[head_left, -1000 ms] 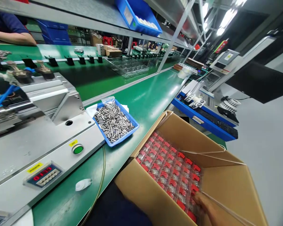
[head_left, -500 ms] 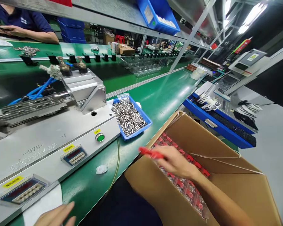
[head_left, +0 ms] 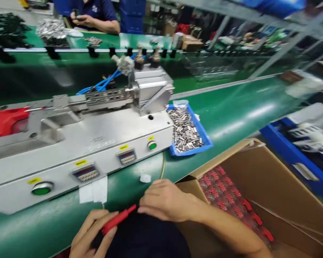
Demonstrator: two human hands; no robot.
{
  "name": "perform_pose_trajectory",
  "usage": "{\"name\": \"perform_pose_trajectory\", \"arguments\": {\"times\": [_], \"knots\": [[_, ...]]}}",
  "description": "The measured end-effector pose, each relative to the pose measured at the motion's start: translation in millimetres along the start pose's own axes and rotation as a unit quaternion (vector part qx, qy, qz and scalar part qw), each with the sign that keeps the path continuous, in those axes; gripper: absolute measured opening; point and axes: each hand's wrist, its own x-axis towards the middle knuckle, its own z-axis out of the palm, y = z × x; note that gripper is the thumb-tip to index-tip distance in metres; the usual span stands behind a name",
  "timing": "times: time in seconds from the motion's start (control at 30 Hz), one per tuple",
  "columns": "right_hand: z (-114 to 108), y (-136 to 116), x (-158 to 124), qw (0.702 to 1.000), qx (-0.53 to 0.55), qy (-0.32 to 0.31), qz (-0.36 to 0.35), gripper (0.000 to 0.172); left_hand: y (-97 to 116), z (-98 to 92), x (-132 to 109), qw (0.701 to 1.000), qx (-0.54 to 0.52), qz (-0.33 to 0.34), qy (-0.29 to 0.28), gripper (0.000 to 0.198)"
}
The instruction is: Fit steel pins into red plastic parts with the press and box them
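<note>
My left hand grips a slim red plastic part between thumb and fingers, low in front of my body. Close to the part's narrow end is my right hand, its fingers pressed together; whatever they hold is hidden. Behind both hands stands a metal bench machine with green buttons and small displays. A larger red piece sits in its left end. Beside the machine, a blue tray carries many small metal cylinders.
At my right an open cardboard box contains rows of red parts. A small white piece and white paper lie on the green bench. Across it, a person holds a phone-like object.
The view has swung left. My right hand has come out over the box to my left hand, and the red part it carried is now in my left hand.
</note>
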Motion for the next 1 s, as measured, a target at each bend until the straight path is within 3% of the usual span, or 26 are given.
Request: {"name": "perform_pose_trajectory", "arguments": {"times": [0.07,0.17,0.2,0.27,0.33,0.43,0.63,0.73,1.0], "knots": [[-11.9,4.8,-0.7,0.995,0.008,0.09,0.034,0.025,0.2,-6.2,4.7,0.997,-0.041,-0.06,0.019,0.013],[-24.6,16.9,-0.3,0.978,-0.001,0.187,0.09,0.006,-2.3,-8.2,10.9,0.974,-0.107,-0.176,0.098,0.022],[-25.6,21.7,0.1,0.974,-0.009,0.197,0.108,0.008,-3.7,-7.5,12.1,0.961,-0.134,-0.21,0.118,0.028],[-21.7,30.9,1.2,0.975,-0.012,0.169,0.144,0.03,-6.2,-5.3,13.9,0.941,-0.183,-0.256,0.128,0.036],[-11.8,38.1,3.3,0.979,0.007,0.107,0.171,0.03,-7.1,-2.7,16.2,0.928,-0.223,-0.277,0.109,0.039],[3.0,40.6,8.3,0.976,0.073,0.067,0.192,0.008,-3.2,2.2,22.3,0.915,-0.271,-0.288,0.076,0.038],[-4.3,26.8,15.4,0.931,0.251,0.088,0.252,0.008,10.8,11.7,37.0,0.893,-0.348,-0.278,0.064,0.039],[-8.5,22.7,15.6,0.925,0.239,0.11,0.273,0.016,15.6,12.6,41.7,0.893,-0.354,-0.267,0.076,0.037],[-0.7,13.0,20.9,0.948,0.187,0.092,0.241,0.007,25.5,9.6,46.6,0.9,-0.344,-0.253,0.085,0.031]]}}
